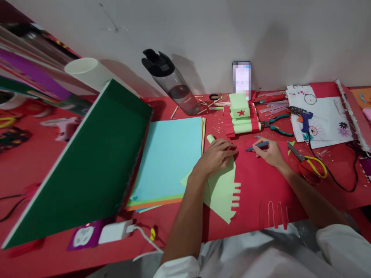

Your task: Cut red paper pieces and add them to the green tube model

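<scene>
Red paper sheet (262, 185) on table (185, 233), directly before the person, near edge bearing slot outlines. Right hand (269, 151) closed in a pinch around grey-blue pen (263, 145), over the sheet's far part; tip contact unclear. Left hand (218, 155) palm down, fingers loosely extended, on light-green paper (222, 189) at sheet's left. Right of sheet: yellow-handled scissors (315, 165). Beyond: star-marked paper model (242, 112). Farther left: turquoise-topped paper stack (174, 150).
</scene>
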